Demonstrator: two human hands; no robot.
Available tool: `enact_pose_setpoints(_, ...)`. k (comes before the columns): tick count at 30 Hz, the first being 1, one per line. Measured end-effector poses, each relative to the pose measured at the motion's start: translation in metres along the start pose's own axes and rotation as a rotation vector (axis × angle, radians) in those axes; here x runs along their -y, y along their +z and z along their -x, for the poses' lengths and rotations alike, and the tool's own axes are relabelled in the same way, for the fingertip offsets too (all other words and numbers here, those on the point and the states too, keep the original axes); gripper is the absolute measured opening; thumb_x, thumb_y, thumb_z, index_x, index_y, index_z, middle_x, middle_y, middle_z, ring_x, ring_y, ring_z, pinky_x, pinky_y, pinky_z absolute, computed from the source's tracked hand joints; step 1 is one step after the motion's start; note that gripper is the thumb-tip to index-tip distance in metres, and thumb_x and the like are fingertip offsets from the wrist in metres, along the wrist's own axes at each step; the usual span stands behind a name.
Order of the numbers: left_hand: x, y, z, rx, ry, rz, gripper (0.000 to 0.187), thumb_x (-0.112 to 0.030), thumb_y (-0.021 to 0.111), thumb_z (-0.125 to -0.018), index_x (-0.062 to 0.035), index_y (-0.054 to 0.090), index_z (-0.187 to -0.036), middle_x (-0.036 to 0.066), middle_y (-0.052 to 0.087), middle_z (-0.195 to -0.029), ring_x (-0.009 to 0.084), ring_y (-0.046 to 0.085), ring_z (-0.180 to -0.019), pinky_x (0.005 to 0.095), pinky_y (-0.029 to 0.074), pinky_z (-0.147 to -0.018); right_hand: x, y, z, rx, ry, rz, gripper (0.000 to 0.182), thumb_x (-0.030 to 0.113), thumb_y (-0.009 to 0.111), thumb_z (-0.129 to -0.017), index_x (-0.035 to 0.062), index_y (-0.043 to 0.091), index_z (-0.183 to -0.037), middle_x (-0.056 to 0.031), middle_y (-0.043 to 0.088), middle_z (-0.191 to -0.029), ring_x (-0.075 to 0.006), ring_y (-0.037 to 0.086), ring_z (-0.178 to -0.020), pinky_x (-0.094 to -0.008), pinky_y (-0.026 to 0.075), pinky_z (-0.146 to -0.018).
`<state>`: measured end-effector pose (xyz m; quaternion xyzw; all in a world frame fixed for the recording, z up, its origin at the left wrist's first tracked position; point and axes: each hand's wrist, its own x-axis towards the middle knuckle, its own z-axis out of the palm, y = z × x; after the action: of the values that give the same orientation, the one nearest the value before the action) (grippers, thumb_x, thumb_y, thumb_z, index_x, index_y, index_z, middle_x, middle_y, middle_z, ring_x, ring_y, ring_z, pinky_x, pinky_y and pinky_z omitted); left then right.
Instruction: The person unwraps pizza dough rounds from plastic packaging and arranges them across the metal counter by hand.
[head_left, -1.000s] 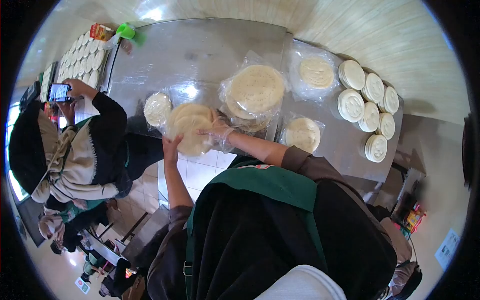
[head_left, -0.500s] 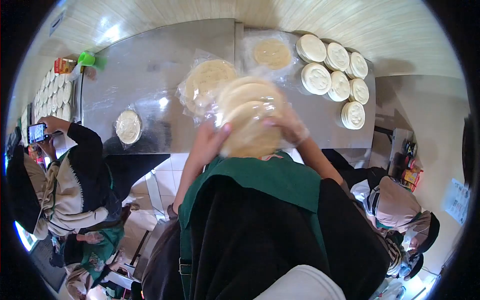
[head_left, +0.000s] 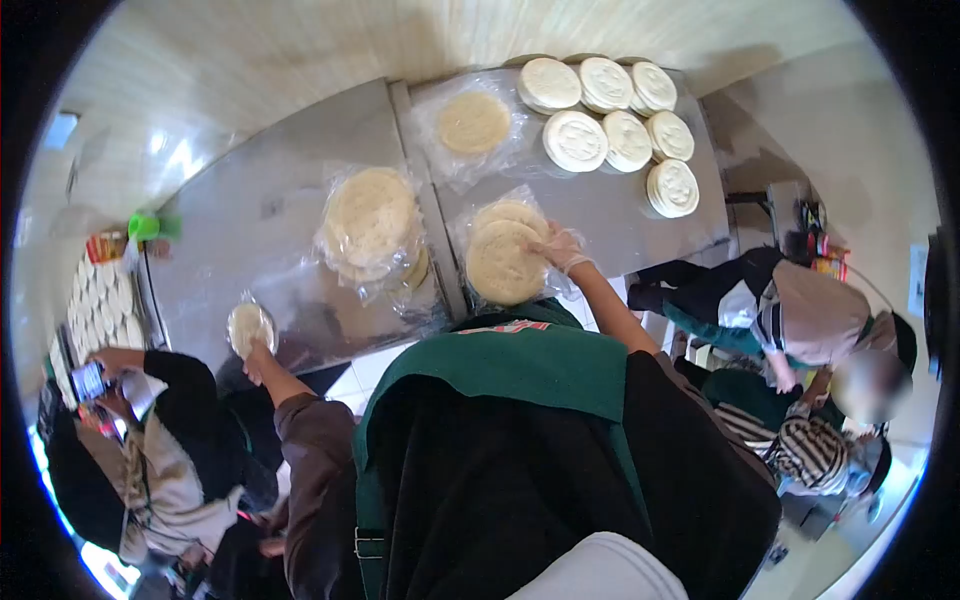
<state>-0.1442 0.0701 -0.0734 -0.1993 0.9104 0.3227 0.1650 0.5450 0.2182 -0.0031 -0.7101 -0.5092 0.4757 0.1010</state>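
Right at the near edge of the steel table [head_left: 300,290], the gloved right hand [head_left: 561,247] touches the right side of some flat dough rounds [head_left: 503,264], which overlap on clear plastic; whether it grips them or merely rests there, I cannot tell. Well to the left, the left hand [head_left: 259,364] meets the near edge of a small wrapped round [head_left: 251,325], its grasp too hidden to judge. Between the hands and a little farther back, larger rounds in plastic [head_left: 370,215] lie left of the table's seam. Beyond the right hand, a single round [head_left: 473,123] sits on plastic, with pale disc stacks [head_left: 575,141] grouped to its right. At the far left are a green cup [head_left: 143,226], a red-and-yellow packet [head_left: 104,246] and rows of small pale pieces [head_left: 104,310]; nearer, another person [head_left: 170,450] holds up a phone [head_left: 88,382].
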Motion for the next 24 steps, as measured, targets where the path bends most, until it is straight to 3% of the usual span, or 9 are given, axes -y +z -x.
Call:
enact_pose_setpoints(2, 0.006, 0.002, -0.011, 0.083, -0.02, 0.169, 0.06, -0.036, 0.067, -0.081, 0.0037, 0.052, -0.123, 0.02, 0.062, -0.11, 0.036, 0.061, -0.099, 0.0423, 0.051, -0.086, 0.003, -0.004, 0.013, -0.156, -0.064, 0.193, 0.083, 0.042, 0.083, -0.067, -0.0005, 0.05, -0.13, -0.0178, 0.062, -0.117, -0.0259, 0.06, -0.106, -0.036, 0.047, -0.094)
enact_pose_setpoints(7, -0.006, -0.015, 0.005, 0.187, 0.026, 0.563, 0.048, -0.021, 0.07, -0.082, 0.0049, 0.052, -0.119, 0.018, 0.062, -0.108, 0.0335, 0.063, -0.091, 0.0397, 0.054, -0.079, -0.013, -0.014, 0.018, -0.173, 0.044, -0.039, 0.074, 0.04, 0.079, -0.074, 0.0025, 0.05, -0.131, -0.0183, 0.06, -0.12, -0.0269, 0.059, -0.109, -0.0369, 0.047, -0.093)
enact_pose_setpoints(12, -0.04, -0.067, 0.146, -0.026, 0.802, 0.43, 0.043, -0.011, 0.078, -0.078, 0.0059, 0.053, -0.109, 0.016, 0.063, -0.102, 0.0218, 0.063, -0.089, 0.0319, 0.053, -0.074, 0.011, -0.036, 0.033, -0.263, -0.054, -0.108, 0.064, 0.041, 0.073, -0.078, 0.0042, 0.055, -0.126, -0.0193, 0.06, -0.12, -0.0305, 0.058, -0.108, -0.0388, 0.046, -0.093)
enact_pose_setpoints(14, -0.051, -0.085, 0.229, 0.151, 1.088, 0.567, 0.04, -0.012, 0.076, -0.081, 0.005, 0.054, -0.109, 0.013, 0.063, -0.1, 0.0189, 0.062, -0.088, 0.0294, 0.051, -0.077, 0.027, -0.051, 0.034, -0.207, -0.139, -0.222, 0.059, 0.043, 0.07, -0.082, 0.0047, 0.056, -0.125, -0.0181, 0.06, -0.118, -0.0279, 0.059, -0.104, -0.0374, 0.048, -0.09)
enact_pose_setpoints(17, -0.044, -0.095, 0.365, 0.743, 1.108, 0.599, 0.031, -0.006, 0.071, -0.084, 0.0014, 0.057, -0.111, 0.01, 0.064, -0.104, 0.0159, 0.061, -0.091, 0.0278, 0.051, -0.08, 0.061, -0.082, 0.033, 0.127, -0.172, -0.556, 0.055, 0.043, 0.064, -0.088, 0.0033, 0.056, -0.125, -0.0159, 0.061, -0.118, -0.0247, 0.06, -0.104, -0.0357, 0.049, -0.089)
enact_pose_setpoints(18, -0.037, -0.096, 0.409, 0.875, 1.135, 0.435, 0.027, -0.002, 0.07, -0.083, -0.0028, 0.06, -0.108, 0.01, 0.065, -0.107, 0.0203, 0.062, -0.097, 0.0334, 0.05, -0.087, 0.077, -0.099, 0.042, 0.324, -0.132, -0.761, 0.053, 0.042, 0.063, -0.09, 0.0026, 0.056, -0.124, -0.0144, 0.062, -0.117, -0.0228, 0.06, -0.103, -0.0352, 0.049, -0.089)
enact_pose_setpoints(20, -0.035, -0.07, 0.494, 1.419, 1.549, 0.465, 0.025, 0.002, 0.071, -0.071, -0.0085, 0.066, -0.094, 0.012, 0.066, -0.109, 0.0311, 0.059, -0.112, 0.0444, 0.045, -0.097, 0.098, -0.123, 0.058, 0.72, -0.011, -1.171, 0.049, 0.04, 0.06, -0.092, 0.0012, 0.057, -0.123, -0.0114, 0.063, -0.115, -0.019, 0.061, -0.103, -0.0341, 0.049, -0.09)
enact_pose_setpoints(22, -0.027, -0.043, 0.556, 1.439, 1.871, 0.158, 0.032, 0.006, 0.071, -0.063, -0.0088, 0.067, -0.091, 0.01, 0.065, -0.112, 0.0305, 0.055, -0.117, 0.0396, 0.043, -0.098, 0.074, -0.115, 0.044, 0.809, -0.036, -1.186, 0.046, 0.034, 0.063, -0.091, 0.0001, 0.057, -0.122, -0.0093, 0.065, -0.113, -0.0168, 0.062, -0.101, -0.0331, 0.051, -0.089)
enact_pose_setpoints(24, -0.005, -0.014, 0.6, 1.402, 1.846, 0.17, 0.036, 0.008, 0.066, -0.07, -0.0095, 0.065, -0.101, 0.01, 0.06, -0.121, 0.0283, 0.052, -0.12, 0.0388, 0.043, -0.099, 0.054, -0.127, 0.038, 0.762, -0.077, -1.139, 0.043, 0.029, 0.066, -0.09, -0.0003, 0.058, -0.121, -0.008, 0.066, -0.111, -0.0152, 0.062, -0.098, -0.0318, 0.052, -0.087)
